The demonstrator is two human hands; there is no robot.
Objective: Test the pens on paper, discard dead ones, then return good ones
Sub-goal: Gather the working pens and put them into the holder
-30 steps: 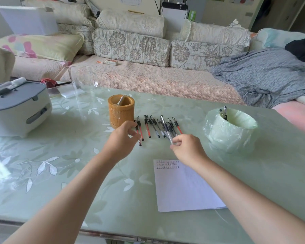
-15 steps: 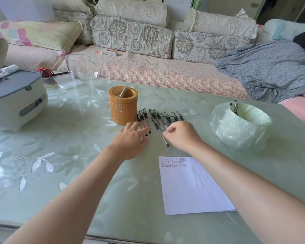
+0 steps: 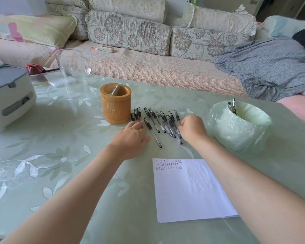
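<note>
Several black-capped pens (image 3: 158,120) lie in a row on the green glass table (image 3: 60,138), right of a bamboo pen holder (image 3: 115,106). My left hand (image 3: 130,140) lies flat, its straight fingertips resting on the leftmost pens next to the holder. My right hand (image 3: 192,129) sits at the row's right end, fingers curled round a red-barrelled pen (image 3: 179,122). A white paper sheet (image 3: 188,191) with three short rows of test marks along its top lies near me. A bin lined with a green bag (image 3: 239,127) at the right holds two pens (image 3: 232,107).
A white and grey appliance (image 3: 7,95) stands at the left. A clear glass vase (image 3: 72,67) stands behind the holder. A sofa with cushions (image 3: 130,32) and a grey blanket (image 3: 271,67) runs along the table's far edge.
My right hand moved from the middle of the row to its right end, leaving a pen lying lower than the others. My left hand flattened onto the leftmost pens.
</note>
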